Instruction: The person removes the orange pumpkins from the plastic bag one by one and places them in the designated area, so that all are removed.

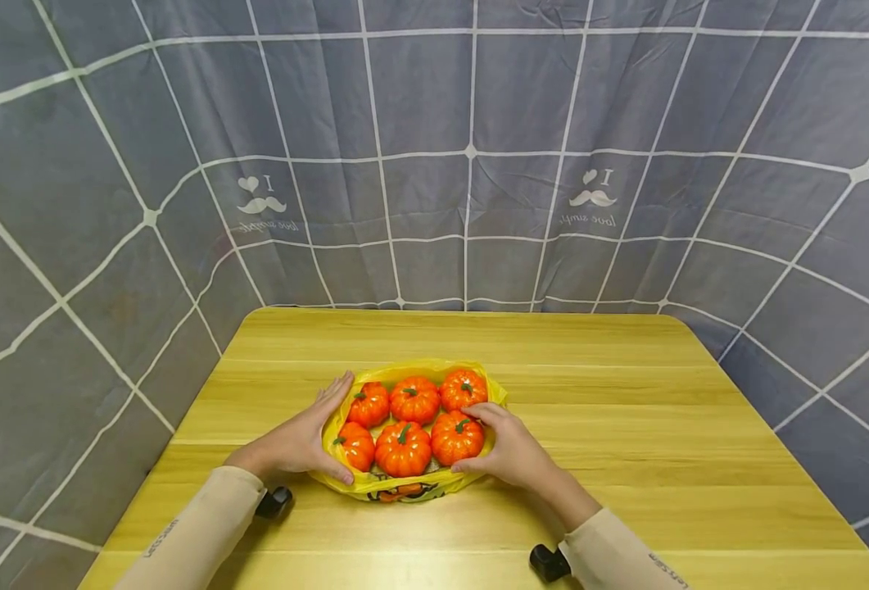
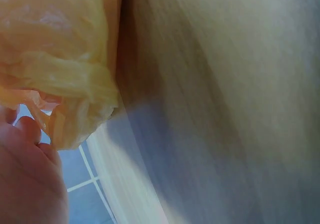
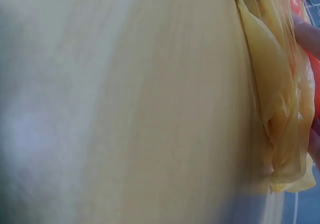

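A yellow plastic bag (image 1: pixel 434 489) lies with its mouth wide, its front side printed in orange and black. Inside sit several small orange pumpkins (image 1: pixel 403 449) with green stems, in two rows. My left hand (image 1: pixel 297 438) rests against the bag's left side, thumb low at the front rim and fingers extended toward the back. With thumb and fingers on either side, my right hand (image 1: pixel 511 447) holds the front right pumpkin (image 1: pixel 454 438) at the bag's right edge. In the right wrist view, the thumb (image 3: pixel 307 37) crosses the bag's rim beside an orange pumpkin.
The bag stands on a light wooden table (image 1: pixel 626 385) with rounded back corners. A grey curtain (image 1: pixel 419 106) with white grid lines hangs behind and along the sides. Black wrist-camera mounts (image 1: pixel 549 564) sit under both sleeved forearms.
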The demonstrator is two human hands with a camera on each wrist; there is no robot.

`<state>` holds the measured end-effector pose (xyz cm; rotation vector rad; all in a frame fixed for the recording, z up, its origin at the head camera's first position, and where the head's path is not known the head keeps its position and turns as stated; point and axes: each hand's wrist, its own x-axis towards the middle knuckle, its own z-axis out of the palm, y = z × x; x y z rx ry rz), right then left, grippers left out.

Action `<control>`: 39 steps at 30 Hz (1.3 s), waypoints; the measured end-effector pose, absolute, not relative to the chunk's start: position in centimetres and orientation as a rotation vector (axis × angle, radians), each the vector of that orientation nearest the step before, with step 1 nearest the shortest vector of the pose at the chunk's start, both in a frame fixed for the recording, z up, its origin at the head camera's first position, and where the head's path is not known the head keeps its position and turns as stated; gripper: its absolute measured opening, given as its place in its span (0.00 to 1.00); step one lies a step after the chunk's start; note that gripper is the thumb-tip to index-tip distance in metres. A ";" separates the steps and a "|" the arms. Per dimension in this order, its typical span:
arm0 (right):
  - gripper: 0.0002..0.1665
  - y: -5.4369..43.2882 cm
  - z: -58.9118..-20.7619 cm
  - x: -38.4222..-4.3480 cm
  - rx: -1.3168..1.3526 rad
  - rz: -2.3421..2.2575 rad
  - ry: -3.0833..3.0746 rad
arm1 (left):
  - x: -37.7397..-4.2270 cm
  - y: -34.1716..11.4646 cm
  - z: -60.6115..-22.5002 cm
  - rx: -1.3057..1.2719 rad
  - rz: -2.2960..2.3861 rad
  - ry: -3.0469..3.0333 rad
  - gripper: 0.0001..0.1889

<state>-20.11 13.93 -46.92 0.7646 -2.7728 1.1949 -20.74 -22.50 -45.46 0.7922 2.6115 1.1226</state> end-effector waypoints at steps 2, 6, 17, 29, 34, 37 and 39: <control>0.50 14.0 -46.8 -20.1 0.759 1.195 -2.771 | -20.9 -22.5 -45.4 0.805 1.113 2.618 0.79; 0.50 14.1 -46.7 -20.1 0.749 1.211 -2.762 | -21.1 -22.4 -45.3 0.829 1.093 2.626 0.79; 0.51 13.9 -46.1 -20.0 0.701 1.299 -2.727 | -20.7 -22.5 -45.1 0.777 1.128 2.603 0.78; 0.50 13.8 -45.2 -20.4 0.719 1.401 -2.653 | -20.2 -22.7 -45.3 0.711 1.156 2.578 0.77; 0.49 14.4 -44.7 -20.8 0.683 1.367 -2.634 | -20.3 -22.8 -45.3 0.706 1.174 2.568 0.77; 0.49 15.2 -44.3 -21.1 0.651 1.414 -2.602 | -20.5 -22.7 -45.4 0.728 1.165 2.573 0.77; 0.49 15.7 -44.2 -21.4 0.644 1.452 -2.578 | -20.6 -22.6 -45.4 0.745 1.161 2.575 0.76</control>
